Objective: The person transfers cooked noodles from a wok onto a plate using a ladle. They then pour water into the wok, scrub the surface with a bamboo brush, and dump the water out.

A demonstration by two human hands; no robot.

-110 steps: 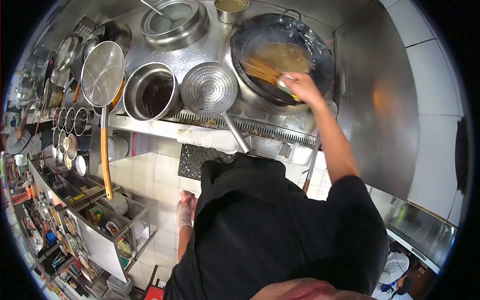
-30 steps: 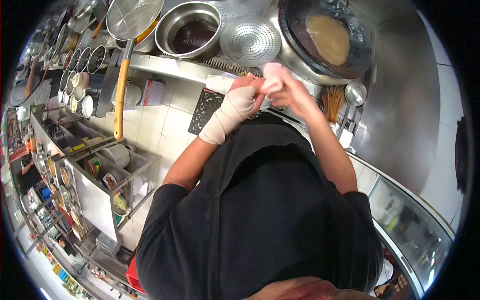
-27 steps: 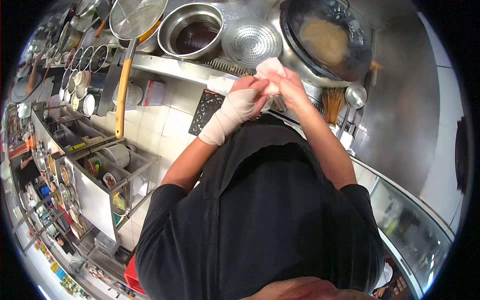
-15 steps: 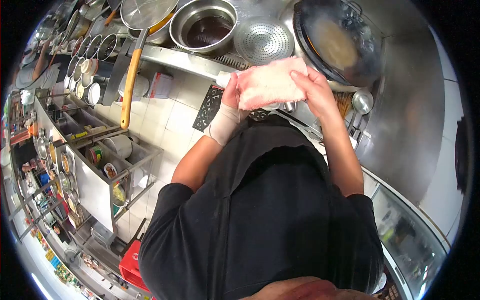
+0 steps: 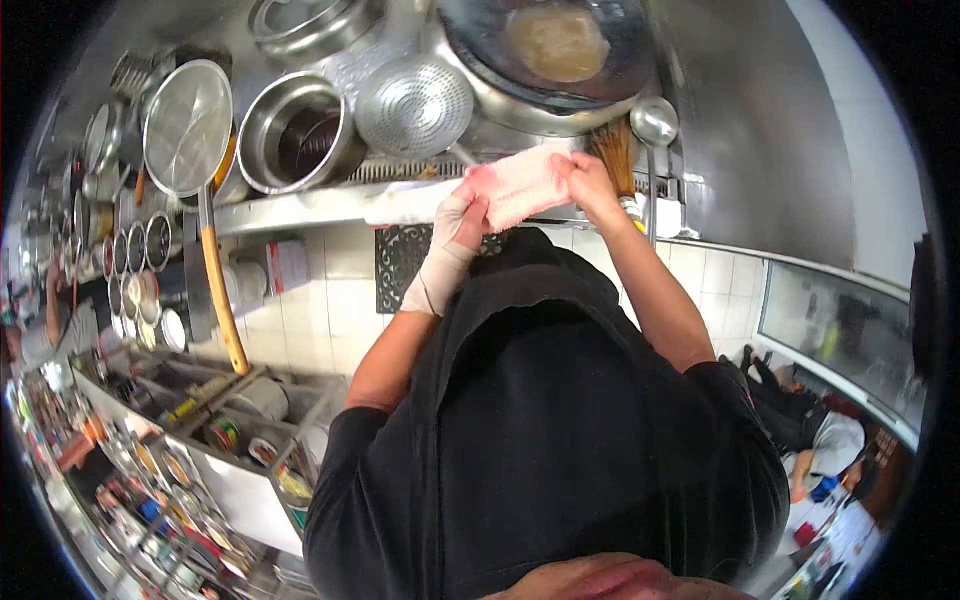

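Note:
A pink folded cloth [image 5: 522, 188] is stretched between my two hands, just in front of the stove's edge. My left hand [image 5: 468, 215], wrapped in a beige bandage at the wrist, grips the cloth's left end. At the opposite end, my right hand [image 5: 586, 184] pinches the cloth with thumb and fingers. Beyond the cloth sits a round perforated ladle [image 5: 415, 105]. Behind that is a dark wok [image 5: 480, 60] with a pool of brownish liquid in it.
Left of the perforated ladle stands a steel pot [image 5: 262, 150] with dark liquid. A wooden-handled strainer [image 5: 187, 128] juts over the counter edge. A bamboo brush [image 5: 612, 158] and a steel ladle [image 5: 655, 122] lie right of my right hand. Another person [image 5: 835, 445] is at lower right.
My view has turned, so the stove and pots appear shifted left. The cloth is lower and looks narrower, still held by both hands. The wok's contents show more clearly through less steam.

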